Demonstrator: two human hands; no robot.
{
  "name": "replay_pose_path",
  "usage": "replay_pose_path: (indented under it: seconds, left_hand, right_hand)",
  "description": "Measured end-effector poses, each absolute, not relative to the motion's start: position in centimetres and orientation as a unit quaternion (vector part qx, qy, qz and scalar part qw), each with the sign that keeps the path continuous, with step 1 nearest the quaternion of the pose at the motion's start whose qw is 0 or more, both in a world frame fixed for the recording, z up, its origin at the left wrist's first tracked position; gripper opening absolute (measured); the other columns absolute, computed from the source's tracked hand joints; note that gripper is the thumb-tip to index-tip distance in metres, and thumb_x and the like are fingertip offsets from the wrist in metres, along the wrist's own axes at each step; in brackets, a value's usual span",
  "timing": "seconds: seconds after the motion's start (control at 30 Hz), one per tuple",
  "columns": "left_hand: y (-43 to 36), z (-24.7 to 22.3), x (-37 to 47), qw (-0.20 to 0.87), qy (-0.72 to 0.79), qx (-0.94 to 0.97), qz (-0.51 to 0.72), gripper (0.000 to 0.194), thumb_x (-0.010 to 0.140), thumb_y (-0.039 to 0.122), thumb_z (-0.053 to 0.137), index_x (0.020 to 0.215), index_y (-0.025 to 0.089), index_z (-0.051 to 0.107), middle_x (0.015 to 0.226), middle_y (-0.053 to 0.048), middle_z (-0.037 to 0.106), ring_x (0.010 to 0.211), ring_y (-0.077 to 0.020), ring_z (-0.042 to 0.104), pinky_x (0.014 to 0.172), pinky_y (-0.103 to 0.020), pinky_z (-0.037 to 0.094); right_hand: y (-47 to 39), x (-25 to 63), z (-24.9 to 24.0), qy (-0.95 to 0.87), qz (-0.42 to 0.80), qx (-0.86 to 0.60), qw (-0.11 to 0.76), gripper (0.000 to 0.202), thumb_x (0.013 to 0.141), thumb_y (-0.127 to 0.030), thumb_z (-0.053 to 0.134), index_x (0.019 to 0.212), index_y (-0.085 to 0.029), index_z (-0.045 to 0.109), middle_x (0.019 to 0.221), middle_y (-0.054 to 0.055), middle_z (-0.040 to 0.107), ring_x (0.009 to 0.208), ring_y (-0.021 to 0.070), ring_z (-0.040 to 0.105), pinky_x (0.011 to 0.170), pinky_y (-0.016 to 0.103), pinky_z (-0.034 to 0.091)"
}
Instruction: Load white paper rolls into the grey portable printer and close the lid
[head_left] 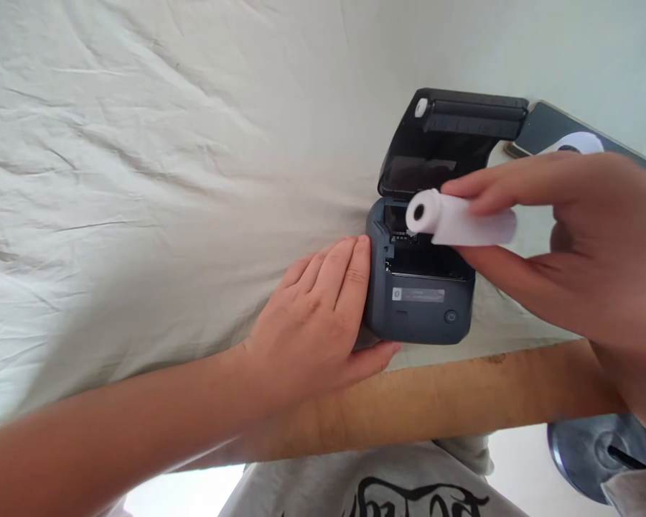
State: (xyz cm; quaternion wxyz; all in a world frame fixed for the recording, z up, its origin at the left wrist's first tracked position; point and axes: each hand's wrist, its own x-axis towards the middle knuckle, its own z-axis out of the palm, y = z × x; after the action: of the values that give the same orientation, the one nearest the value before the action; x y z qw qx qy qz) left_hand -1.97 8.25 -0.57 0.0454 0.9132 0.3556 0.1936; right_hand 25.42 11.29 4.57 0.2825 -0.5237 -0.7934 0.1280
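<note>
A dark grey portable printer (433,312) lies on the cloth, its black lid (403,161) swung open toward the back. My left hand (315,316) braces it, straight fingers along its left side and the thumb at its front edge. Over the paper compartment (425,260), my right hand (565,237) pinches a small white paper roll (471,221) between thumb and fingers. The roll is tilted slightly, with its dark core hole facing left and a loose paper edge hanging. It covers part of the compartment.
Behind my right hand lies a smartphone (549,122), with a white rounded object (589,141) at it, partly hidden. Wrinkled pale cloth (166,179) covers the surface up to a wooden front edge (446,395). A dark round base (586,452) stands below at the right.
</note>
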Motion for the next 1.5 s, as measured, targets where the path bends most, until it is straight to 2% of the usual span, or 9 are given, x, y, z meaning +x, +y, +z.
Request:
replay_pose_path:
  seconds: [0.1,0.37,0.57,0.73,0.83,1.0,1.27,1.37,1.5]
  left_hand:
    - [8.3,-0.5,-2.1,0.046,0.355,0.914,0.189,0.083,0.113,0.055,0.051,0.161,-0.013,0.043,0.151,-0.038,0.07,0.139,-0.0426,0.074,0.115,-0.053,0.063]
    - [8.4,-0.6,-2.1,0.075,0.356,0.909,0.202,0.085,0.112,0.057,0.055,0.168,-0.005,0.037,0.154,-0.036,0.069,0.141,-0.0444,0.073,0.113,-0.058,0.064]
    - [8.3,-0.6,-2.0,0.049,0.356,0.911,0.2,0.082,0.114,0.055,0.051,0.16,-0.012,0.045,0.148,-0.038,0.071,0.138,-0.0418,0.075,0.115,-0.053,0.063]
    - [8.4,-0.6,-2.1,0.063,0.355,0.91,0.203,0.084,0.113,0.056,0.055,0.165,-0.008,0.041,0.151,-0.037,0.07,0.139,-0.043,0.074,0.114,-0.055,0.064]
    - [8.4,-0.6,-2.1,0.071,0.355,0.91,0.203,0.085,0.112,0.055,0.056,0.169,-0.005,0.037,0.153,-0.036,0.069,0.139,-0.0441,0.074,0.113,-0.057,0.064]
    - [8.4,-0.7,-2.2,0.057,0.349,0.913,0.204,0.084,0.113,0.057,0.054,0.165,-0.007,0.041,0.152,-0.035,0.07,0.139,-0.0422,0.075,0.113,-0.054,0.064]
    - [8.3,-0.7,-2.0,0.062,0.358,0.91,0.199,0.086,0.112,0.057,0.053,0.164,-0.01,0.041,0.153,-0.035,0.07,0.141,-0.0414,0.073,0.117,-0.052,0.062]
    - [8.2,-0.7,-2.1,0.084,0.359,0.904,0.215,0.083,0.111,0.051,0.057,0.17,-0.002,0.035,0.155,-0.032,0.068,0.144,-0.0406,0.07,0.118,-0.053,0.062]
    - [8.2,-0.6,-2.6,0.087,0.338,0.911,0.218,0.065,0.113,0.043,0.057,0.171,0.021,0.038,0.159,-0.031,0.061,0.142,-0.0431,0.07,0.109,-0.06,0.064]
  right_hand:
    - [12.5,24.7,4.6,-0.828,0.065,-0.502,0.239,0.019,0.099,-0.016,0.075,0.11,-0.031,0.072,0.118,-0.009,0.087,0.101,0.0177,0.085,0.077,0.037,0.067]
    - [12.8,24.4,4.0,-0.852,0.034,-0.443,0.278,0.018,0.098,-0.01,0.077,0.095,-0.024,0.065,0.115,-0.007,0.088,0.102,0.0131,0.086,0.08,0.024,0.07]
    - [13.1,24.5,3.6,-0.854,0.059,-0.444,0.264,0.016,0.095,-0.011,0.074,0.092,-0.023,0.064,0.106,-0.007,0.087,0.094,0.0145,0.086,0.074,0.026,0.066]
    - [13.3,24.4,4.1,-0.849,0.076,-0.451,0.264,0.019,0.091,-0.009,0.076,0.091,-0.024,0.065,0.105,-0.007,0.087,0.081,0.0142,0.082,0.071,0.028,0.068]
    - [13.0,24.4,4.3,-0.856,0.085,-0.437,0.262,0.02,0.093,-0.011,0.076,0.092,-0.026,0.063,0.103,-0.008,0.086,0.086,0.0152,0.084,0.071,0.028,0.068]
    - [11.8,24.4,4.7,-0.87,0.123,-0.417,0.234,0.019,0.102,-0.011,0.067,0.097,-0.028,0.06,0.107,-0.008,0.085,0.096,0.0148,0.085,0.086,0.03,0.071]
    - [10.5,24.0,4.8,-0.858,0.118,-0.41,0.285,0.02,0.103,-0.015,0.07,0.094,-0.029,0.058,0.099,-0.005,0.08,0.091,0.0154,0.08,0.082,0.036,0.068]
    - [10.3,23.9,3.8,-0.883,0.108,-0.34,0.305,0.022,0.102,-0.013,0.07,0.092,-0.029,0.057,0.095,-0.005,0.079,0.091,0.0167,0.078,0.079,0.04,0.061]
    - [9.9,23.7,2.3,-0.877,0.097,-0.336,0.331,0.02,0.103,-0.016,0.07,0.092,-0.028,0.058,0.095,-0.005,0.078,0.1,0.016,0.075,0.085,0.04,0.056]
